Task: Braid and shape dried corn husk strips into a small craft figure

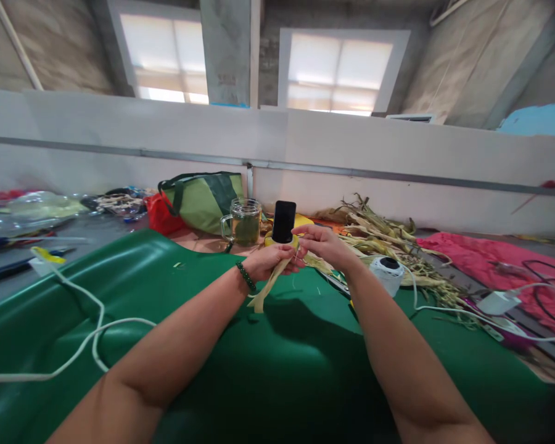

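Observation:
My left hand, with a dark green bead bracelet at its wrist, is closed on a pale strip of dried corn husk. The strip's loose end hangs below the fingers, above the green sheet. My right hand meets the left fingertips, its fingers pinched at the strip's upper end. A thin light line shows between the hands; what exactly the right fingers grip is too small to make out. Just behind the hands a black phone stands upright on a yellow base.
A glass mug stands behind the left hand, before a green bag. To the right lie a heap of dried husks, a white roll and pink cloth. White cable crosses the sheet's left side.

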Motion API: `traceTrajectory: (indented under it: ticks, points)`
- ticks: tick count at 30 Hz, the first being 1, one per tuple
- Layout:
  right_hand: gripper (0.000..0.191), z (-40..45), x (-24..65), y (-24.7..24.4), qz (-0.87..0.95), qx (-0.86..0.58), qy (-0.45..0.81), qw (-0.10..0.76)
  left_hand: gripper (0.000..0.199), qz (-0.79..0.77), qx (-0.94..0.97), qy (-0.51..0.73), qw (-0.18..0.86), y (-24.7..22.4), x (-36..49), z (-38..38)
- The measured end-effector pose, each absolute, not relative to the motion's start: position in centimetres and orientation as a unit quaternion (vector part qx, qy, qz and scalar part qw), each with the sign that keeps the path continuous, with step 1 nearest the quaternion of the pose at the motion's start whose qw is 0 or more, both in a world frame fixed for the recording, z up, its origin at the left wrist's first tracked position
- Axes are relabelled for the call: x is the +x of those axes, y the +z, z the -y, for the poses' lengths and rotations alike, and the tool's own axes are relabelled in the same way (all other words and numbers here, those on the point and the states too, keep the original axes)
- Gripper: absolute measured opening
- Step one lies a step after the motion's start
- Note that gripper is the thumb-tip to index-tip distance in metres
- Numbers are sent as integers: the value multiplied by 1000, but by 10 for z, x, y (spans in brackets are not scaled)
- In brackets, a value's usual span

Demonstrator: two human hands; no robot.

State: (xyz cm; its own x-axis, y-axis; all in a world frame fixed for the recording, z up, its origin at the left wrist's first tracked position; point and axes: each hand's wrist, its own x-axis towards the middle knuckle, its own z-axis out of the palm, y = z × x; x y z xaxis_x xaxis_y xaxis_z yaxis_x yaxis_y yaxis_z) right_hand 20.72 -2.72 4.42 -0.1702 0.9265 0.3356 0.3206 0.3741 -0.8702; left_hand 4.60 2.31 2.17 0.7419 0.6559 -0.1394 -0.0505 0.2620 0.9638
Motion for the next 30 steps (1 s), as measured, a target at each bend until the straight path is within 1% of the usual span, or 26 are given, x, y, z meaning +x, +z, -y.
traceTrajectory:
  ticks: [4,7,10,13,16,18,20,22,24,27,29,30]
  points:
    - [30,29,217,47,696,-472,281,462,12,-259,610,223,715,26,40,-21]
    - [27,34,223,52,698,-476,267,464,16,-237,678,208,664,31,34,-21]
    - [26,41,225,58,696,-468,248,484,22,-213,738,188,612,33,32,-21]
    - [26,47,225,62,697,-463,230,498,27,-208,748,193,600,34,31,-22]
    - [29,51,226,64,709,-482,227,462,28,-224,744,226,588,33,31,-26]
    - [28,52,226,64,721,-520,198,413,24,-249,772,246,531,34,31,-28]
    - [21,51,226,62,736,-545,151,373,19,-272,810,251,454,35,30,-28]
    - [19,49,224,60,749,-536,119,371,18,-281,837,232,408,37,28,-26]
    - [20,46,222,57,755,-514,108,393,21,-263,850,194,414,40,26,-21]
    - [24,37,222,53,741,-505,109,430,29,-194,842,144,481,45,22,-13]
    - [28,30,223,50,743,-497,132,429,33,-146,825,152,525,47,21,-11]
    - [29,27,223,48,749,-490,147,421,34,-131,812,177,540,48,21,-11]
